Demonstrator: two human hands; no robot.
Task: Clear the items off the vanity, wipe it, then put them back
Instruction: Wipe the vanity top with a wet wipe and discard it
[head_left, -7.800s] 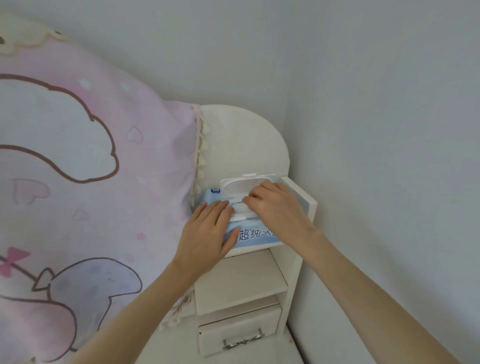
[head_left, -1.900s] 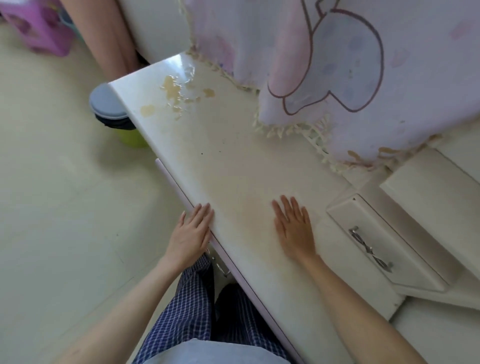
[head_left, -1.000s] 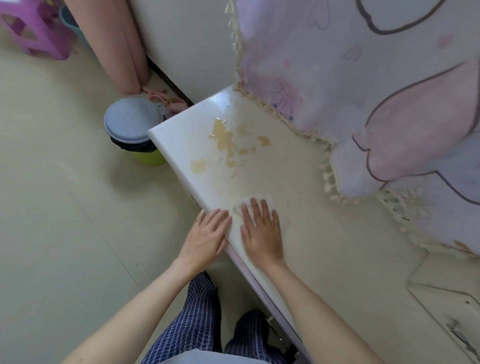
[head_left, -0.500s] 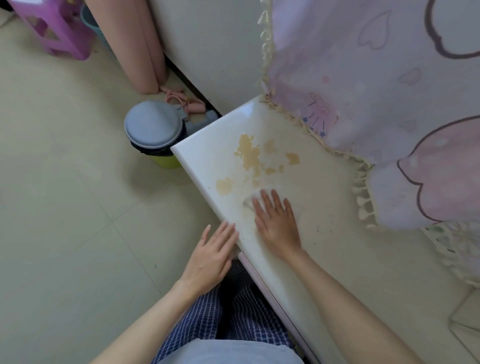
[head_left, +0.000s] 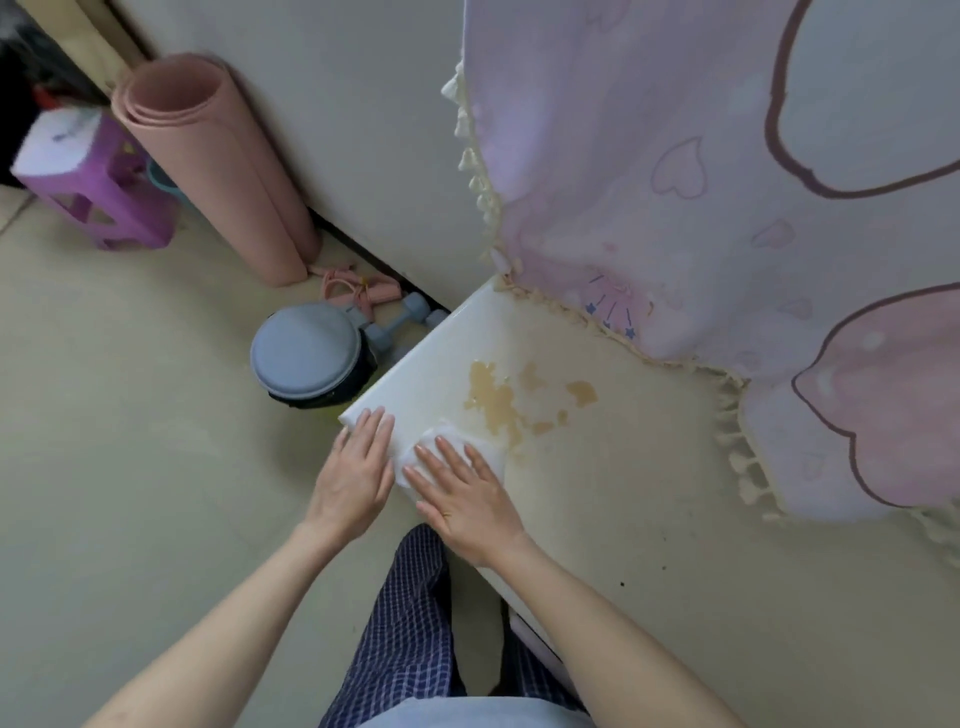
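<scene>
The right hand (head_left: 470, 501) lies flat, fingers spread, pressing a white wipe (head_left: 451, 451) onto the vanity (head_left: 649, 519) near its left front corner. The wipe sits just short of the yellowish stain (head_left: 506, 402). The left hand (head_left: 356, 475) lies open beside it, fingers together, over the vanity's front edge, gripping nothing. A grey-lidded bin (head_left: 306, 353) stands on the floor just past that corner.

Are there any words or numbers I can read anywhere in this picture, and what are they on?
None: no word or number can be read anywhere.
Pink cloth: only drawn hearts, stars and cartoon outlines, no letters.
Purple stool: a faint mark on its white top, too blurred to read.
Wipe under the right hand, bin lid, vanity top: blank.
</scene>
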